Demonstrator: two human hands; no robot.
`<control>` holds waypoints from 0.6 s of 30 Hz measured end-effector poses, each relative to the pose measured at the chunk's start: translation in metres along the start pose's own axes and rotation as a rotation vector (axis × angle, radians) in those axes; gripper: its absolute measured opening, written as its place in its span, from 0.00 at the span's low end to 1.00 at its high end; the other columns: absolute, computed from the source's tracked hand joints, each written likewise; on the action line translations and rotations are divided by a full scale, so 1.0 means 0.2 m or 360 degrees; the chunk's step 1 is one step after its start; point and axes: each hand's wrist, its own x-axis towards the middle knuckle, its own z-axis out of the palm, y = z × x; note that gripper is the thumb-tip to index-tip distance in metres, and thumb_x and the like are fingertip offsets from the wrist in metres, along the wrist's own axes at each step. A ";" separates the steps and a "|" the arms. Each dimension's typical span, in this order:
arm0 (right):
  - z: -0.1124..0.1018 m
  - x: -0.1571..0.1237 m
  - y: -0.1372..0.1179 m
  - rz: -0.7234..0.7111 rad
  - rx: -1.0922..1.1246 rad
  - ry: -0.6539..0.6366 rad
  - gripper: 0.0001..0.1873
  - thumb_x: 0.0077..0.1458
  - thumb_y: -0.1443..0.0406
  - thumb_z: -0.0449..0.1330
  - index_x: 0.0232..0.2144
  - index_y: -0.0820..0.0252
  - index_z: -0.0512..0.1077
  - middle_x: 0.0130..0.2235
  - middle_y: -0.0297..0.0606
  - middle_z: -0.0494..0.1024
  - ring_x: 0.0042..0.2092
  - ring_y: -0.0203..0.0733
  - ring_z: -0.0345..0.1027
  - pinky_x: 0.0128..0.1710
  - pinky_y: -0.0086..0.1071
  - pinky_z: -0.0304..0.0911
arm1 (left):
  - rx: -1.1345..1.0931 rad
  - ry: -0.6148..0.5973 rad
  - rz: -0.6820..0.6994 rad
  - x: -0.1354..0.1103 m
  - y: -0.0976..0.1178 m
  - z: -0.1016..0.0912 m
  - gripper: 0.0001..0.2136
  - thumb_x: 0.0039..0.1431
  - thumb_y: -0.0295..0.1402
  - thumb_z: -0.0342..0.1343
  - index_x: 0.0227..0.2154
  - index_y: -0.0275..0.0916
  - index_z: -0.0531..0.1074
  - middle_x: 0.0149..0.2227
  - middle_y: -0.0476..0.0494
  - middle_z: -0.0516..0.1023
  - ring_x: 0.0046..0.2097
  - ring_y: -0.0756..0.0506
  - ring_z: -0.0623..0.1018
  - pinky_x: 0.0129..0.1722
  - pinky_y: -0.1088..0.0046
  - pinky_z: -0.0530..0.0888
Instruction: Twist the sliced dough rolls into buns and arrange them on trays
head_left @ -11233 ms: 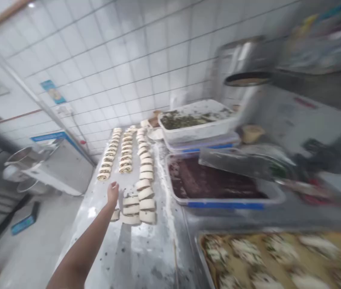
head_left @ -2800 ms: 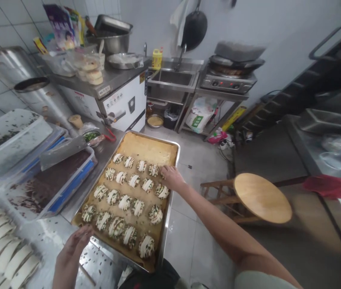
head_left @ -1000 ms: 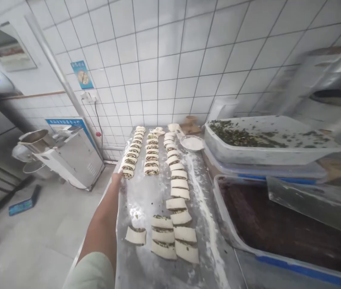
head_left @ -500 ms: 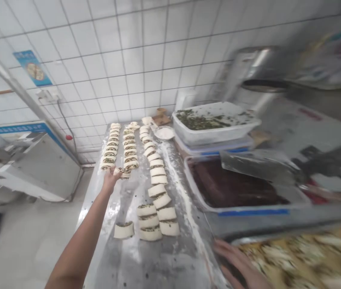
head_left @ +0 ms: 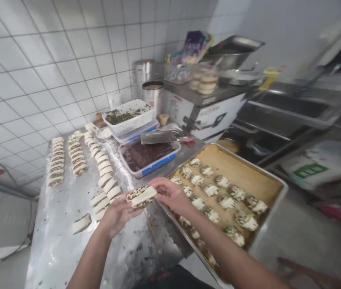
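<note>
Between both hands, above the table's right edge, a piece of filled dough roll (head_left: 142, 196) is stretched sideways, with green and dark filling showing. My left hand (head_left: 118, 214) grips its left end, fingers closed from below. Its right end is pinched by my right hand (head_left: 170, 194). Rows of cut dough rolls (head_left: 104, 168) lie on the floured metal table (head_left: 59, 241), and one single slice (head_left: 82, 223) sits apart near the front. To the right, a baking tray (head_left: 279, 196) lined with brown paper carries several shaped, filled pieces (head_left: 227, 202).
Behind my hands stands a tub of dark red paste (head_left: 146, 154) with a cleaver (head_left: 161, 137) across it. Further back are a white tub of chopped greens (head_left: 128, 116), metal cans (head_left: 152, 90) and a white box (head_left: 200, 112). A tiled wall (head_left: 77, 52) bounds the back.
The view has swung right. My left hand has picked up a slice from the end of a row and brought it to my right hand; both now hold it.
</note>
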 end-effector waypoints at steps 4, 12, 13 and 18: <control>-0.21 -0.14 -0.09 -0.0135 -0.0213 -0.0210 0.11 0.50 0.64 0.60 0.39 0.59 0.72 0.43 0.40 0.71 0.41 0.37 0.67 0.39 0.31 0.64 | 0.0398 -0.0079 -0.0075 -0.01 -0.06 0.16 0.21 0.46 0.32 0.61 0.45 0.35 0.68 0.45 0.38 0.73 0.44 0.41 0.75 0.44 0.67 0.71; -0.54 -0.32 -0.18 -0.0324 -0.0297 0.0224 0.05 0.50 0.64 0.60 0.30 0.60 0.74 0.35 0.39 0.74 0.37 0.36 0.68 0.37 0.32 0.65 | 0.0736 -0.0146 -0.0123 0.14 -0.24 0.43 0.13 0.45 0.36 0.61 0.34 0.35 0.74 0.32 0.43 0.77 0.33 0.47 0.75 0.33 0.74 0.70; -0.58 -0.35 -0.18 -0.0316 -0.0295 0.0226 0.07 0.51 0.63 0.60 0.33 0.59 0.75 0.37 0.39 0.74 0.38 0.37 0.68 0.38 0.33 0.65 | 0.0669 -0.0165 -0.0142 0.15 -0.26 0.46 0.12 0.45 0.35 0.61 0.34 0.36 0.74 0.34 0.43 0.77 0.34 0.47 0.75 0.36 0.74 0.69; -0.70 -0.45 -0.19 -0.0317 -0.0411 0.0305 0.12 0.54 0.62 0.57 0.42 0.55 0.72 0.46 0.40 0.70 0.45 0.39 0.65 0.39 0.33 0.65 | 0.0687 -0.0195 -0.0180 0.24 -0.35 0.62 0.11 0.42 0.34 0.63 0.30 0.34 0.74 0.27 0.45 0.74 0.30 0.50 0.72 0.32 0.78 0.67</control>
